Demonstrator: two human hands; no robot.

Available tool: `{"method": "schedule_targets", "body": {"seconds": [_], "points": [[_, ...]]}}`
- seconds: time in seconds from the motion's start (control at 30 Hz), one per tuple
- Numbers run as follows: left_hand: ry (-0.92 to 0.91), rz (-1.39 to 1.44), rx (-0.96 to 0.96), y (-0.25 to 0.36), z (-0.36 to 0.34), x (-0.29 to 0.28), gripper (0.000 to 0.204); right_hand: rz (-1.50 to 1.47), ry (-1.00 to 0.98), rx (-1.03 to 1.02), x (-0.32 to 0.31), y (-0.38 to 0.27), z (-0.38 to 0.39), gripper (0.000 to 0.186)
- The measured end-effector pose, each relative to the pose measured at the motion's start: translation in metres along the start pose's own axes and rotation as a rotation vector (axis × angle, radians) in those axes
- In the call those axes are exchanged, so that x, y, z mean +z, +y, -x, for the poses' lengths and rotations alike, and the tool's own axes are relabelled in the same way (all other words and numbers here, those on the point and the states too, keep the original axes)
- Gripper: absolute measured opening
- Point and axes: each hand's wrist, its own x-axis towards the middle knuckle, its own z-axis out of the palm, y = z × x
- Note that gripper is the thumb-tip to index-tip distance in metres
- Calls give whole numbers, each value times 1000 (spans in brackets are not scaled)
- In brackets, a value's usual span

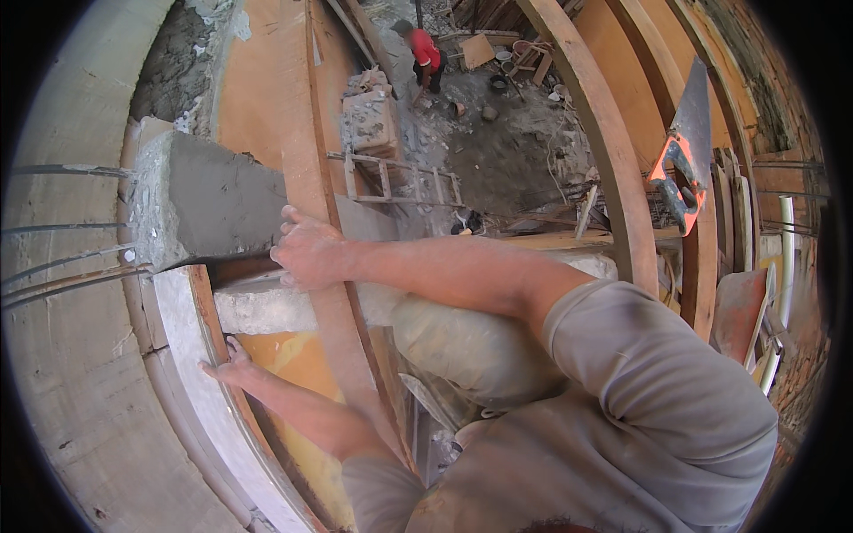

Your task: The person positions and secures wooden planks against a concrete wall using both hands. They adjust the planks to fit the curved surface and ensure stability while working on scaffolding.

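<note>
- The right hand (306,251) lies flat, its fingers (289,233) spread and pressed on the near end of a grey concrete block (213,202); nothing is gripped, only palm and fingertips bearing on it.
- The block is rough and damp-looking, squared at the face, crumbly and pale along its left edge, and it sits on top of a whitish concrete ledge (262,309).
- A curved timber board (311,160) runs upward just under the right hand, smooth and orange-brown, crossing in front of the block's right end.
- The left hand (227,366) is lower, its fingers apart and resting open on the pale plastered edge (191,355) of the wall, beside an orange-yellow panel (289,364).
- To the left, the broad concrete wall (71,355) bends round, with thin steel bars (62,266) running across it toward the block.
- To the right, more curved timber ribs (604,151) rise, and a steel trowel with an orange handle (682,169) rests against one.
- Beyond the board the ground drops well below: a wooden ladder (400,182), rubble and a person in a red top (425,53) far down.
</note>
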Motion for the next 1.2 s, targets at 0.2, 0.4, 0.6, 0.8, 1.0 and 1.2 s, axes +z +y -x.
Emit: {"method": "schedule_targets", "body": {"seconds": [0.2, 0.4, 0.6, 0.8, 1.0, 1.2], "points": [[-47, -12, -1, -1, -5, -2, 77, 16, 54, 24, -3, -2, 4, 36], [-175, 8, -25, 1, -18, -21, 93, 103, 15, 15, -1, -10, -5, 39], [-108, 15, 10, -5, 13, 5, 93, 158, 99, 26, 3, -6, -6, 41], [-61, 27, 16, -1, 3, -5, 96, 157, 33, 16, -1, -16, -8, 42], [-76, 13, 21, 0, 17, -4, 93, 166, 11, 30, 0, -10, -5, 43], [-47, 7, 39, -1, 34, 5, 86, 119, 28, 18, 1, -7, 0, 40]]}}
